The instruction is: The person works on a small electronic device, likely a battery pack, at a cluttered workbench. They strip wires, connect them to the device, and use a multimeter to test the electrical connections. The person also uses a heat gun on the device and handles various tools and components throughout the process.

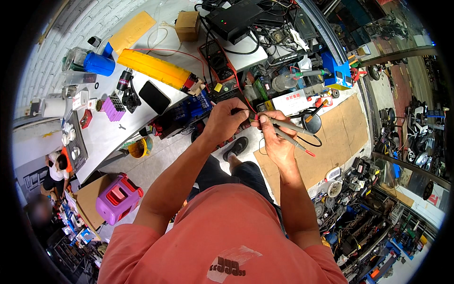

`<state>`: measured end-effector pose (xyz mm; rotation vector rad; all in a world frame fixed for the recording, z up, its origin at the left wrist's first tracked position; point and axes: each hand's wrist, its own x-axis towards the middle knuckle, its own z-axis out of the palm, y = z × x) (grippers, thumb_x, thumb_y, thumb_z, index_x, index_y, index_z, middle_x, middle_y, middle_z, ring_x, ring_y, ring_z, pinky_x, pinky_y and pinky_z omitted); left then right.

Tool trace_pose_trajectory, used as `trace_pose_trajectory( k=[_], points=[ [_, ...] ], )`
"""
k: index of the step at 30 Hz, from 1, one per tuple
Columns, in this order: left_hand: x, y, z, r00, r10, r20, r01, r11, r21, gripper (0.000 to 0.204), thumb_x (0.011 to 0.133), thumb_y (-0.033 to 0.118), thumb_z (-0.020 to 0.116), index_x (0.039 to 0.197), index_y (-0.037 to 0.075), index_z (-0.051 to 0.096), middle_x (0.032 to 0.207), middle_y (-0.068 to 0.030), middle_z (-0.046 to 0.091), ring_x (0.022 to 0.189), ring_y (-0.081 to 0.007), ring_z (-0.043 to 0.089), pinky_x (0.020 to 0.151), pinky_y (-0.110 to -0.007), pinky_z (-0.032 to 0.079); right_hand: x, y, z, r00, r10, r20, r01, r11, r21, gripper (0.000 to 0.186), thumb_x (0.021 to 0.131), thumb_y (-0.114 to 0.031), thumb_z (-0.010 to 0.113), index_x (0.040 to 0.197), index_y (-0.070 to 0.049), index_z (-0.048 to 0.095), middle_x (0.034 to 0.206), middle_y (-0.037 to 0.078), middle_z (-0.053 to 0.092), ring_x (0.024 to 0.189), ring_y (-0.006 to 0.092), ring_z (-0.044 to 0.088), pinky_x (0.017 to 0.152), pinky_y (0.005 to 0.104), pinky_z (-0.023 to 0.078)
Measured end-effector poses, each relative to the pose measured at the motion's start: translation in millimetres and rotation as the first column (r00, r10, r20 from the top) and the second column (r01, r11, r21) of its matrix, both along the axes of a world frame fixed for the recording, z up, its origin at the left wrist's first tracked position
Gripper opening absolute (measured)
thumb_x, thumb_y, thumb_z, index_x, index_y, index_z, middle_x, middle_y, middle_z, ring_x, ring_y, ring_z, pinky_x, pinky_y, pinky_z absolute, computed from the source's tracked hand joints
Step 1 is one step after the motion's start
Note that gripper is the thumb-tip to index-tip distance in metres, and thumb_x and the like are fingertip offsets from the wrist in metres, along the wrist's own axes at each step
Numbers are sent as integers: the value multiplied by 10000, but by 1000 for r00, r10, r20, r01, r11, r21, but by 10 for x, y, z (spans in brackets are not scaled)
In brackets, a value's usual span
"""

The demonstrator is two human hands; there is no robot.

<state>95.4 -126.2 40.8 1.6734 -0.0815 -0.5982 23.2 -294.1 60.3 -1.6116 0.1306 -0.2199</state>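
- The left hand (226, 119) has its fingers pressed together, pinching a small dark part (240, 112) held out over the floor, just in front of the cluttered table (101, 135); what kind of part it is, I cannot tell.
- The right hand (276, 139) has its fingers closed around two grey test probes (288, 130), one ending in a red tip (310, 153), the other's front end meeting the small part between the two thumbs.
- Risk: the part is tiny and held only by fingertips in mid-air, so a slip would likely drop it to the floor among the cardboard sheet (326, 142) and the loose hardware beside it, where it would be hard to find.
- Risk: both probes sit in one fist, so the spare red tip could swing and touch the wrong spot, or the two tips could bridge.
- Risk: the red lead (189, 56) runs back across the table to the multimeter (216, 60); a tug of the hands could drag the meter or snag the yellow block (153, 68) and the phone (154, 97) near the edge.
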Motion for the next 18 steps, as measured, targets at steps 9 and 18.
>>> trace_pose_trajectory(
  k=[9, 18],
  points=[
    [5, -20, 263, 985, 13, -170, -10, 1000, 16, 110, 962, 127, 686, 956, 18, 696, 823, 20, 633, 778, -73, 537, 710, -272, 452, 41, -104, -5, 982, -52, -183, 91, 972, 215, 206, 1064, -124, 561, 1065, 69, 633, 927, 168, 720, 814, 243, 761, 700, 317, 611],
    [-36, 35, 2, 1000, -26, 0, 26, 999, -25, 140, 964, 129, 675, 1043, 15, 700, 879, -3, 678, 818, -81, 603, 751, -274, 495, 54, -233, -125, 966, 19, -258, 116, 858, 500, 248, 1045, -160, 593, 1072, 83, 639, 895, 201, 720, 785, 318, 765, 681, 332, 635]
  ],
)
